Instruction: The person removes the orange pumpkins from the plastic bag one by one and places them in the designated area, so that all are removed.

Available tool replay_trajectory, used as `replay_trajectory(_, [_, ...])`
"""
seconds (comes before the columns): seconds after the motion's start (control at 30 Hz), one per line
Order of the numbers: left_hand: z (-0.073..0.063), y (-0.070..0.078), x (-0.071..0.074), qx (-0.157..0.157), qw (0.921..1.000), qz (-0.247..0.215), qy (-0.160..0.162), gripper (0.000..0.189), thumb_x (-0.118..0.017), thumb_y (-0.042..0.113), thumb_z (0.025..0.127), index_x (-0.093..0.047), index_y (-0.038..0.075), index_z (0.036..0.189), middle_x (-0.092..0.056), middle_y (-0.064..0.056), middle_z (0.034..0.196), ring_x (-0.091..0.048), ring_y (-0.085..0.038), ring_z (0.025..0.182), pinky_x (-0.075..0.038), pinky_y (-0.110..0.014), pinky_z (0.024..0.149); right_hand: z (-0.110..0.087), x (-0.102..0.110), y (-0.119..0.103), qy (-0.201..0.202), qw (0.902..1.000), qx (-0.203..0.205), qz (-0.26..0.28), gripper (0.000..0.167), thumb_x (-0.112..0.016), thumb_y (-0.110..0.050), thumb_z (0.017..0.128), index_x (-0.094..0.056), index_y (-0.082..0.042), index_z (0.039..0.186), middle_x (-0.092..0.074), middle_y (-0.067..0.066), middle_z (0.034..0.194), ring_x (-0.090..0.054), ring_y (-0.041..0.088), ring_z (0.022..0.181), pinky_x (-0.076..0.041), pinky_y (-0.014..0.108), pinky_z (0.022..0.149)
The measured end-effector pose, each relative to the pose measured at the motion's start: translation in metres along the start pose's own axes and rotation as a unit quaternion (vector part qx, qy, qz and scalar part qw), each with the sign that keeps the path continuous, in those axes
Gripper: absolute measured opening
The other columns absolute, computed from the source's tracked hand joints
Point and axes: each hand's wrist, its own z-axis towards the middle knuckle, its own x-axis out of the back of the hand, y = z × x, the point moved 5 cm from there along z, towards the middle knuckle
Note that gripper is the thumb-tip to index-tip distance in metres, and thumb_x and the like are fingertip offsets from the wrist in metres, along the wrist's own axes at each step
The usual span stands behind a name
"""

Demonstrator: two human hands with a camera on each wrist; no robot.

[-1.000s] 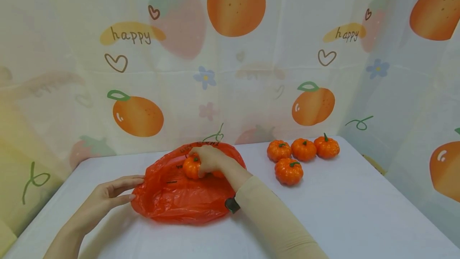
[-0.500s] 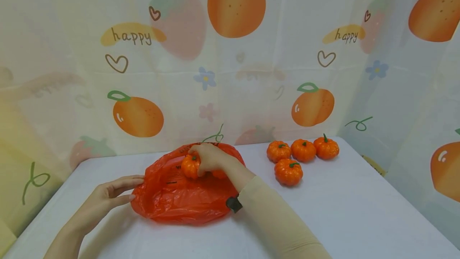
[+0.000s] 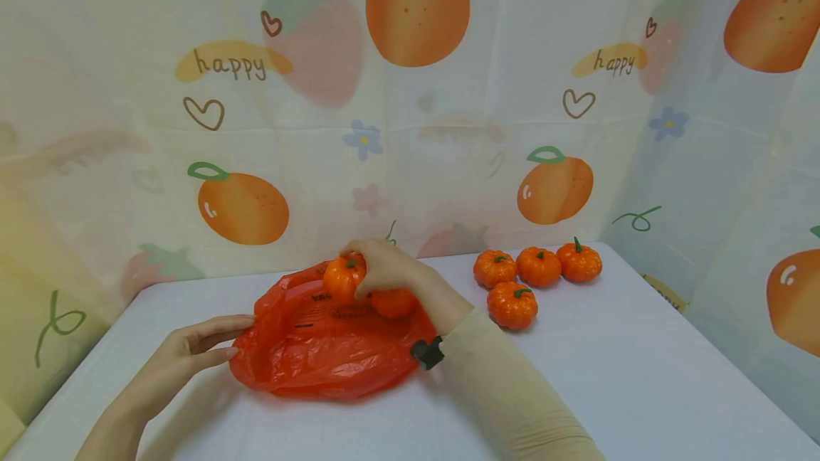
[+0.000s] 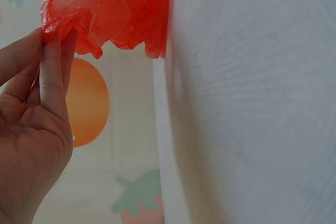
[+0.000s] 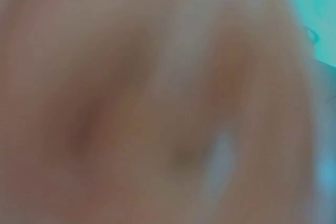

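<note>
Both hands work at a red plastic bag (image 3: 320, 368) in the head view. Left hand (image 3: 182, 354) pinches the bag's left edge between thumb and fingers; right hand (image 3: 392, 267) has its fingers curled round a small orange pumpkin (image 3: 342, 279), stem up, at the far side of the bag's mouth. Just below that hand, a second pumpkin (image 3: 393, 303) shows in the bag. To the right, well apart from the bag, four more pumpkins (image 3: 512, 306) sit close together on the white-covered table (image 3: 628, 375), three in a row and one in front. A pale sleeve (image 3: 512, 390) covers the right arm, and behind everything hangs a fruit-printed curtain (image 3: 442, 105).

From the left wrist, the fingertips hold the crumpled red edge, with the table surface beside it.

At the right wrist, all is too blurred to tell how the fingers lie.
</note>
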Motion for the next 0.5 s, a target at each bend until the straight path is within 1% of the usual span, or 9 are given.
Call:
replay_trajectory(0.17, [-0.001,0.000,0.000,-0.004,1.0000,0.001,0.000,0.040,-0.058,0.004,0.096,-0.054,-0.006,0.135,-0.067,0.020,0.128,-0.061,0.010,0.116,-0.050,-0.010,0.088,-0.006,0.010,-0.002,0.012,0.9999,0.008,0.004,0.070,-0.083,-0.014,0.075,-0.054,-0.014,0.138,-0.059,0.003,0.140,-0.055,0.021,0.128,-0.047,0.038,0.108])
replay_trajectory(0.33, [-0.001,0.000,0.000,0.000,1.0000,0.005,0.000,0.039,-0.058,0.005,0.096,-0.056,-0.004,0.134,-0.067,0.018,0.128,-0.060,0.011,0.116,-0.050,-0.010,0.088,-0.012,0.020,-0.001,0.022,0.9995,0.018,0.012,0.070,-0.083,-0.013,0.073,-0.054,-0.014,0.138,-0.059,0.004,0.140,-0.055,0.022,0.128,-0.047,0.039,0.108])
replay_trajectory(0.5, [-0.001,-0.001,0.000,0.005,1.0000,0.008,0.001,0.039,-0.059,0.006,0.097,-0.056,-0.003,0.134,-0.067,0.018,0.128,-0.060,0.011,0.116,-0.050,-0.011,0.088,-0.018,0.029,0.003,0.027,0.9992,0.017,0.021,0.072,-0.082,-0.012,0.074,-0.052,-0.015,0.140,-0.056,0.002,0.144,-0.054,0.021,0.130,-0.048,0.038,0.107])
